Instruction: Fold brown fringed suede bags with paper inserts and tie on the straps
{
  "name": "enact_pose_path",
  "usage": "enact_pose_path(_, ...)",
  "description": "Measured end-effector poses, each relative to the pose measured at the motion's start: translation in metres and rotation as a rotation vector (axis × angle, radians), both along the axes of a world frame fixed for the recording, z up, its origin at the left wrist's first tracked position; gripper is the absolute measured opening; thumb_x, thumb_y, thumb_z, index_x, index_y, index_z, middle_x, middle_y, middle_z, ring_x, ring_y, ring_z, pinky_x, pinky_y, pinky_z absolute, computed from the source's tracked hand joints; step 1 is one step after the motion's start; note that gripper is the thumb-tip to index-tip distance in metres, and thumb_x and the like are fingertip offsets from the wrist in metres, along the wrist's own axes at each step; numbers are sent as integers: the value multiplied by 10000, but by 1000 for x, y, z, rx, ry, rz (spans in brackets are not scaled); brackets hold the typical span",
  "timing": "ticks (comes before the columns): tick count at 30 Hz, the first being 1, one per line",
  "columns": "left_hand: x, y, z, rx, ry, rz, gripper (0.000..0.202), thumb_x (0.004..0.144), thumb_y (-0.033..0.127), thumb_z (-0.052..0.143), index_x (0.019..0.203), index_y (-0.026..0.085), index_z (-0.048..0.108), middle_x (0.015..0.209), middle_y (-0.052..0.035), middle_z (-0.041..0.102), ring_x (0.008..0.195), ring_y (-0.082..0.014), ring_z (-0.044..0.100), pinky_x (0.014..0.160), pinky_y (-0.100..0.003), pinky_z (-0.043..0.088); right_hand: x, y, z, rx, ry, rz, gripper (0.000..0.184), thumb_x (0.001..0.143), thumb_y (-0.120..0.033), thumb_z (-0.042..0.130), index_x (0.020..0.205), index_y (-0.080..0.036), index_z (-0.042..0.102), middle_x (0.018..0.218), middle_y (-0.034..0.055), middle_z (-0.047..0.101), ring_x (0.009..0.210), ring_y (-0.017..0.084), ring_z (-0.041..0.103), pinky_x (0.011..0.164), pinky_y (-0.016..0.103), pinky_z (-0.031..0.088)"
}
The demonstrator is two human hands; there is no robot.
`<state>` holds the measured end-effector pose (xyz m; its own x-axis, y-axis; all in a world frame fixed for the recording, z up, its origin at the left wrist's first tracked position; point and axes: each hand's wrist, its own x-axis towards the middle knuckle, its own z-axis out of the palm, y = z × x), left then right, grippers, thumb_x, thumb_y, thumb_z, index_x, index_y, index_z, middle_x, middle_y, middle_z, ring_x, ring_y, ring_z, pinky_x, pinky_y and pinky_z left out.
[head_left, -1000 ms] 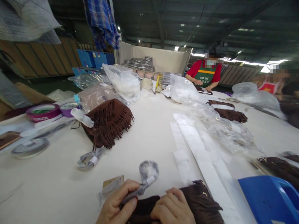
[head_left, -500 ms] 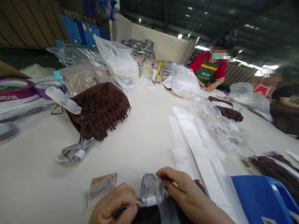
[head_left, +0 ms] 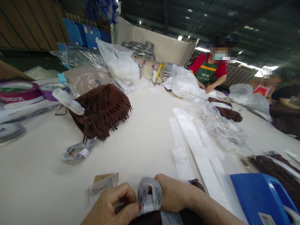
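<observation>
Over table, left hand and right hand pinch wrapped strap (both grips closed tight).

The scene is viewed from a single head-worn camera, aimed forward and slightly down across the wide cream-white work table. The left hand and right hand are caught very near, at the bottom edge.

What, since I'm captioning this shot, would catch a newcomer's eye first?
The fringed bag stands out most, dark brown against the pale table, left of centre. At the bottom edge the left hand and right hand both grip a wrapped strap. A bright blue bin sits at the lower right.
</observation>
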<state>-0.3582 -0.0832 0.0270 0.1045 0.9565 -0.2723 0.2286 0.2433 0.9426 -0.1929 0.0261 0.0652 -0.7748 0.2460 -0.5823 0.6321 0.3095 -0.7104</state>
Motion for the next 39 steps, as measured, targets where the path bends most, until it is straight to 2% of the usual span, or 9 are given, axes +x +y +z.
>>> enact_pose_path(2, 4, 4, 5, -10, -38, -6, 321, 725, 504, 573, 747, 188, 525, 676, 15, 546, 645, -140, 489, 587, -228, 355, 1, -3, 1, 23, 21, -37, 166, 644, -86, 530, 543, -155, 417, 483, -79, 335, 477, 46, 296, 394, 147, 225)
enact_pose_path(5, 11, 6, 12, -8, -262, -13, 335, 744, 450, 568, 955, 195, 517, 807, 1, 603, 723, -151, 537, 673, -244, 398, 3, -8, 2, 52, 62, -91, 156, 638, -95, 526, 541, -154, 419, 483, -75, 351, 470, 48, 296, 386, 150, 221)
enact_pose_path(9, 12, 3, 20, -53, -354, -37, 309, 728, 434, 584, 888, 170, 563, 804, -4, 612, 773, -159, 549, 683, -232, 392, 6, -15, 7, 30, 109, -184, 177, 615, -65, 496, 496, -147, 394, 505, -71, 276, 496, 49, 284, 394, 145, 225)
enact_pose_path(12, 9, -1, 29, -24, -201, -77, 287, 741, 422, 535, 881, 173, 574, 790, -2, 607, 762, -168, 546, 670, -243, 386, 7, -20, 12, 5, 116, -234, 125, 616, -66, 496, 523, -137, 450, 519, -68, 292, 513, 56, 311, 419, 145, 268)
enact_pose_path(18, 5, -7, 59, 22, 363, -92, 175, 708, 335, 477, 766, 201, 573, 631, 37, 552, 638, -145, 499, 582, -231, 332, 11, -30, 34, 78, 71, -286, 72, 586, -62, 526, 595, -133, 535, 499, -69, 372, 511, 65, 357, 402, 140, 252)
enact_pose_path(24, 11, -16, 89, 71, 585, -276, 116, 625, 261, 462, 678, 192, 539, 733, 15, 548, 703, -152, 492, 580, -217, 343, 12, -47, 52, 169, 134, -337, 151, 609, -51, 527, 658, -115, 655, 530, -46, 485, 540, 71, 416, 433, 136, 287)
enact_pose_path(29, 22, -19, 110, 59, 666, -438, 151, 563, 183, 453, 668, 192, 561, 793, 12, 570, 728, -147, 510, 613, -222, 364, 9, -59, 52, 248, 121, -393, 305, 586, -40, 512, 796, -111, 721, 656, 29, 655, 582, 107, 515, 496, 167, 366)
enact_pose_path(35, 34, -22, 116, 152, 982, -397, 167, 579, 127, 440, 685, 179, 559, 763, -45, 611, 703, -201, 572, 602, -282, 355, 6, -63, 47, 299, 216, -507, 283, 576, -48, 521, 769, -92, 723, 654, 52, 673, 572, 113, 530, 489, 176, 375)
enact_pose_path(39, 35, -32, 99, 276, 985, -233, 246, 651, 90, 402, 799, 194, 569, 825, -38, 599, 742, -204, 580, 642, -299, 398, 9, -62, 48, 304, 217, -563, 250, 568, -72, 553, 751, -95, 723, 619, 43, 656, 556, 115, 518, 476, 183, 373)
